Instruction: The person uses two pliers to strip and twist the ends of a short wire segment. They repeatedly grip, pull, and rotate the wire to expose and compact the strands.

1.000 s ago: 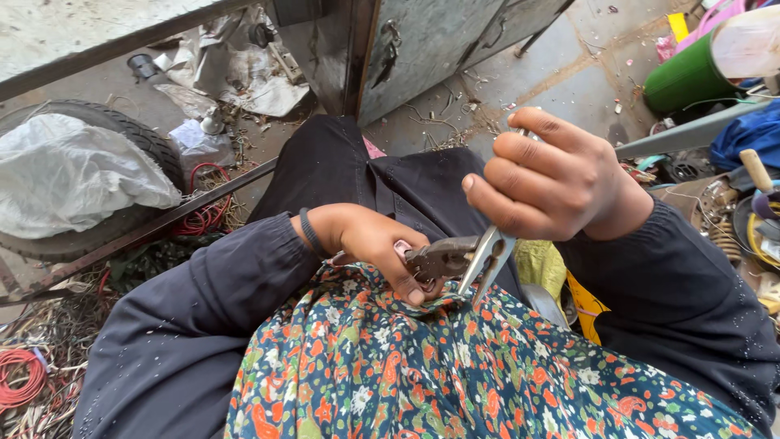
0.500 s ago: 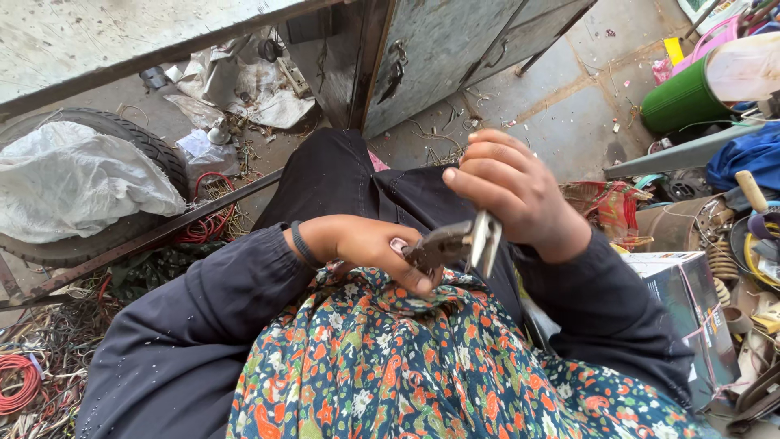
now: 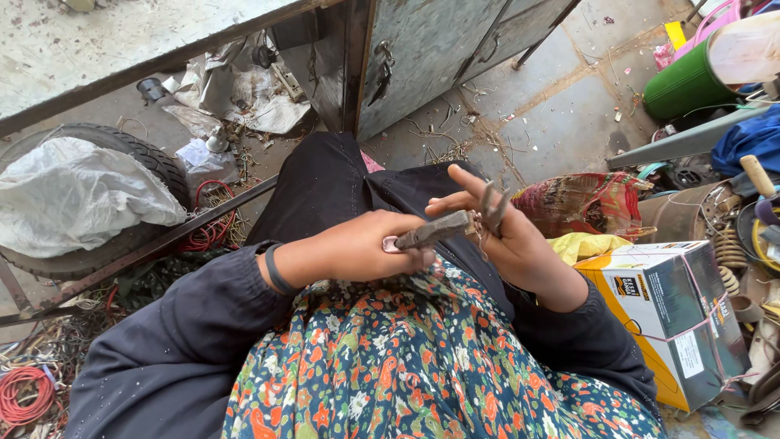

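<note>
clutter rings the lap: cardboard box (image 3: 666, 313) right, tyre (image 3: 122, 195) left. left hand (image 3: 361, 248) grips pliers (image 3: 451, 226) over the lap, nose pointing right-upward toward spread right hand (image 3: 504, 232).

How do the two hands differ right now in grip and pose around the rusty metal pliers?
The left hand is curled shut around the handle of the rusty metal pliers, knuckles up; the right hand is open, fingers spread, at the pliers' jaw end. The left wrist wears a dark band; the right shows none. Both are bare, in dark sleeves, over the floral cloth.
</note>
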